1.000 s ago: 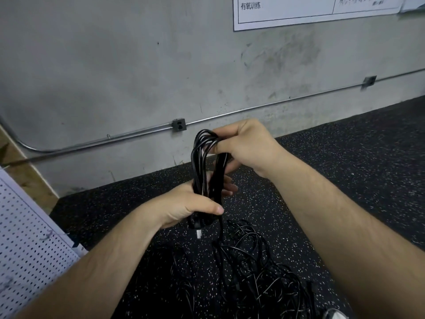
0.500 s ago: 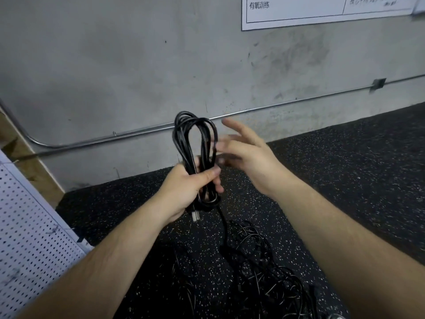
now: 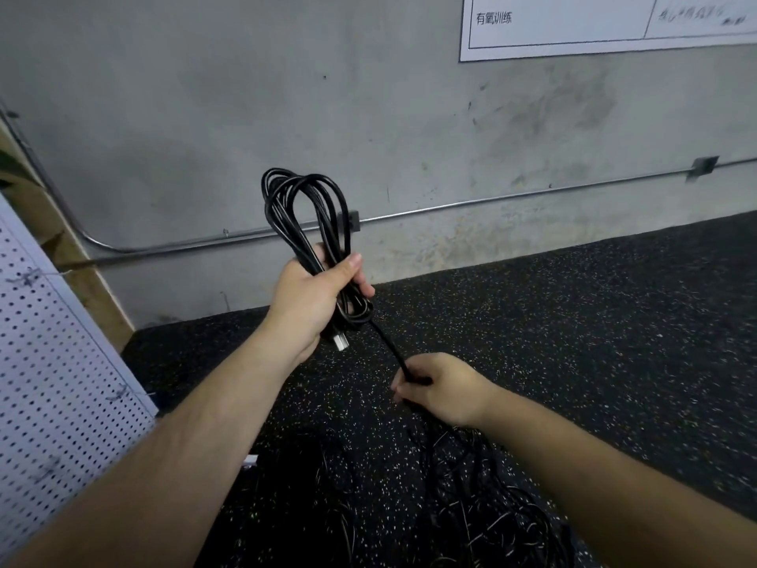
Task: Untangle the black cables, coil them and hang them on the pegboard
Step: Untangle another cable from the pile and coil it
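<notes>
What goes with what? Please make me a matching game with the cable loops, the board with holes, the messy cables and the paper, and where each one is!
Things:
1. cable loops
2. pegboard
3. messy cables
4. paper

Places:
a. on the floor
b. high up on the wall
c. held in the left hand
d. at the left edge of the view

Pairs: 1-c, 2-d, 3-a, 4-b.

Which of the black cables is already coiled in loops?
The bundle in the left hand: its loops stand upright together, while the cables on the floor lie in a loose tangle.
</notes>
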